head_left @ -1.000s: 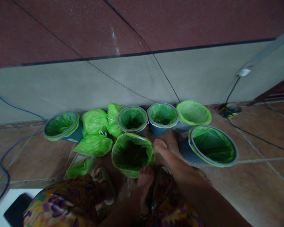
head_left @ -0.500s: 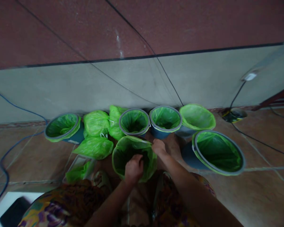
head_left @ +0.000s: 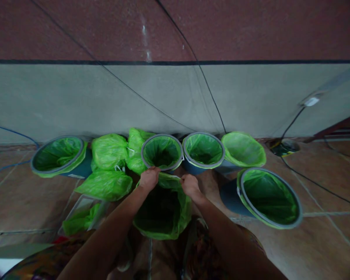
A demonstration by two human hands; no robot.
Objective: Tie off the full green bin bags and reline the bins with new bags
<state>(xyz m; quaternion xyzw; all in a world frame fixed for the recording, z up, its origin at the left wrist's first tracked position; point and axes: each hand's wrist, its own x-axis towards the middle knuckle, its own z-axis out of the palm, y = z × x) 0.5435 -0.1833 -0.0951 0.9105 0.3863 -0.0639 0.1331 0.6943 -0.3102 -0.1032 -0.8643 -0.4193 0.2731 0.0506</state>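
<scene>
A light green plastic bag (head_left: 183,217) hangs open-mouthed between my feet, its edge folded outward; whatever stands inside it is hidden in shadow. My left hand (head_left: 149,178) is closed on the far left part of the bag's edge. On the far right part, my right hand (head_left: 190,184) grips the same edge, where a white strip shows between the hands. Right behind my hands are two grey-rimmed bins, the left bin (head_left: 162,151) and the right bin (head_left: 203,151), both lined with green bags.
Filled, tied green bags (head_left: 109,151) lie left of the middle, near a clear tray (head_left: 83,206) with green plastic. More lined bins stand at the far left (head_left: 60,155) and right (head_left: 270,198). A bag-covered bin (head_left: 243,149) and a dark can (head_left: 284,147) sit along the wall.
My left hand has come up out of the bag's mouth to its far left edge. My right hand stays on the edge. The view has tilted and shifted slightly.
</scene>
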